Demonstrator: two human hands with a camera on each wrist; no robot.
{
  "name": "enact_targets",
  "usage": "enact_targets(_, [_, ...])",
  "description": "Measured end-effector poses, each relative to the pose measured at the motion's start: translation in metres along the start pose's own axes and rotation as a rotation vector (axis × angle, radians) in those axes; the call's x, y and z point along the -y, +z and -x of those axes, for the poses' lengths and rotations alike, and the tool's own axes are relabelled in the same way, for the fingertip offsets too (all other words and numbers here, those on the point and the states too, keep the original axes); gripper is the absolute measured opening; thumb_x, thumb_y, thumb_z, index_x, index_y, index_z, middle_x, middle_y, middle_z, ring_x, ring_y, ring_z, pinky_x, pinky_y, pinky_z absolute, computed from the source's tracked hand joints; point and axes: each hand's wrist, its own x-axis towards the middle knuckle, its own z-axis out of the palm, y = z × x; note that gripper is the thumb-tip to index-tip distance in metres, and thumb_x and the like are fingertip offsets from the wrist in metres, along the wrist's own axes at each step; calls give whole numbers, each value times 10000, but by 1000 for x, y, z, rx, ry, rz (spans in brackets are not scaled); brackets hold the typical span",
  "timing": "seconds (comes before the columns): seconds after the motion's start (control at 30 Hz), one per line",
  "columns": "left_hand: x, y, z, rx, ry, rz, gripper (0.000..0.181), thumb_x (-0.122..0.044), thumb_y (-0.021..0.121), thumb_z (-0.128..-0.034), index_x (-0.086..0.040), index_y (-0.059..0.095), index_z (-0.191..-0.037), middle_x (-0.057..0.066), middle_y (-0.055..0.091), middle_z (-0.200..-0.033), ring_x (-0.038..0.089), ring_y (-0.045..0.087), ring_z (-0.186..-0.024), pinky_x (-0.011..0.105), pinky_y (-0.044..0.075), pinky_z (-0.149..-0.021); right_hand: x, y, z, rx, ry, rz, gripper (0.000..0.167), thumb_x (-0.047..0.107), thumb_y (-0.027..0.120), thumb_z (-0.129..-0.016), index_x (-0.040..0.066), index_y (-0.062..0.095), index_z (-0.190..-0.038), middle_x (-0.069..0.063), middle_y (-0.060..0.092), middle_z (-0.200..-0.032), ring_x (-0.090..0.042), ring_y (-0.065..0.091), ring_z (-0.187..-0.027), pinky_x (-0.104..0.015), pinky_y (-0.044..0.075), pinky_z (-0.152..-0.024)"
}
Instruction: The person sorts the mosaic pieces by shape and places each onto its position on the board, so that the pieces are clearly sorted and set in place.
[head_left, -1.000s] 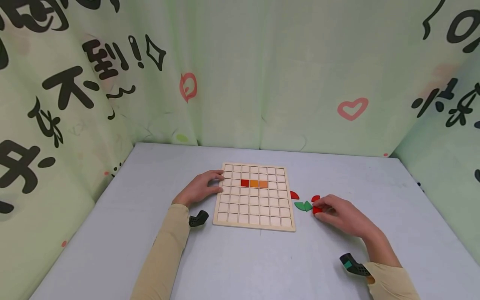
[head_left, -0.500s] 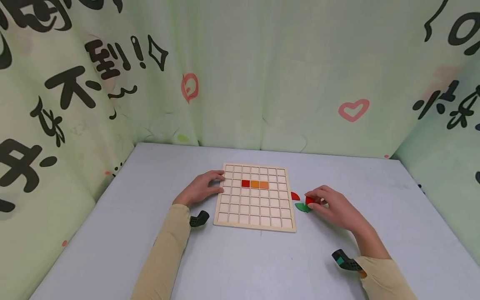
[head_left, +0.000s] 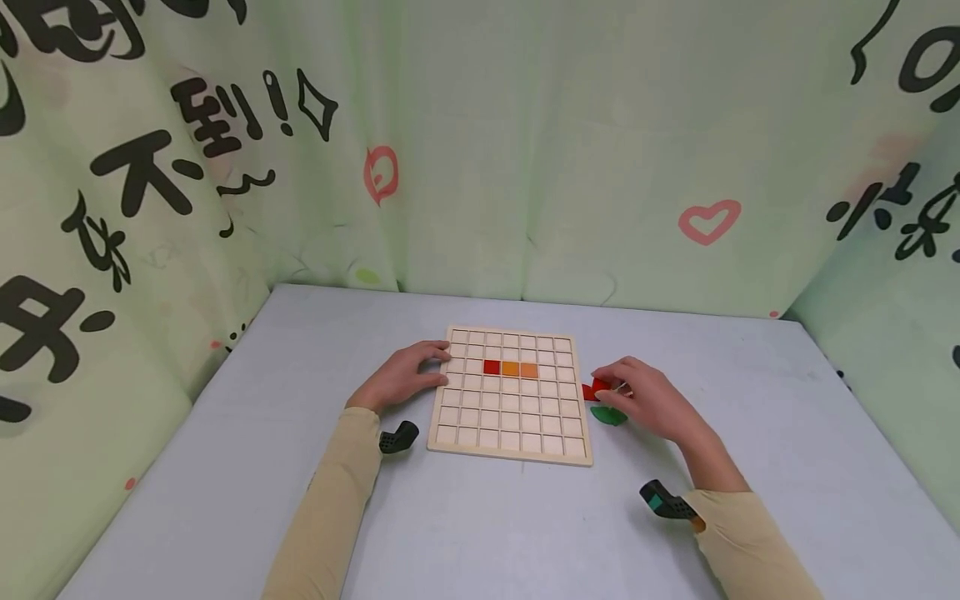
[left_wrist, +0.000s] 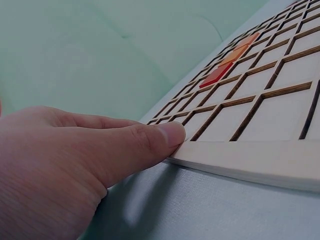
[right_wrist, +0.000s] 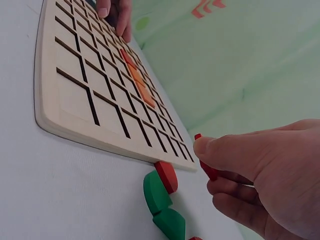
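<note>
The wooden grid board lies flat, with one red square and two orange squares in a row of its cells. My left hand rests at the board's left edge; in the left wrist view its thumb touches the rim, fingers fairly straight. Between thumb and fingers my right hand pinches a red piece, held just off the board's right edge. Below it, a red piece touches the board's edge, beside two green pieces.
At the bottom of the right wrist view, part of another red piece shows. A dark device is at each wrist, the right one with a teal patch. Behind the white table hangs a green printed curtain.
My right hand has moved left and away from me, carrying the red piece from beyond the green pieces to near the board's right edge. The left hand stays on the board.
</note>
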Motion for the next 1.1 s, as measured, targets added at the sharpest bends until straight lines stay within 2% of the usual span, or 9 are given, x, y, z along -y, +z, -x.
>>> enact_targets(0.3, [-1, -1, 1, -2, -6, 15, 405, -221, 710, -913, -57, 613, -1270, 37, 429, -1511, 235, 320, -1431, 378, 282, -1180, 9, 12, -22, 18, -21, 9, 313, 155, 706, -912, -1, 667, -1180, -84, 621, -1029, -216, 585, -908, -396, 557, -823])
enact_targets(0.57, [-1, -2, 1, -1, -6, 17, 402, -216, 710, -913, -57, 614, -1270, 38, 429, -1511, 237, 317, -1432, 382, 281, -1181, 13, 21, -39, 62, -31, 25, 276, 146, 680, -931, 19, 672, -1176, -105, 605, -1064, -226, 582, -913, -341, 558, -763])
enact_targets(1.1, [1, 1, 0, -9, -6, 14, 404, -223, 711, -912, -65, 616, -1272, 25, 426, -1514, 231, 317, -1432, 385, 285, -1179, 27, 33, -62, 69, -96, 51, 243, 114, 668, -931, 2, 669, -1147, -112, 621, -1067, -233, 585, -911, -399, 539, -815])
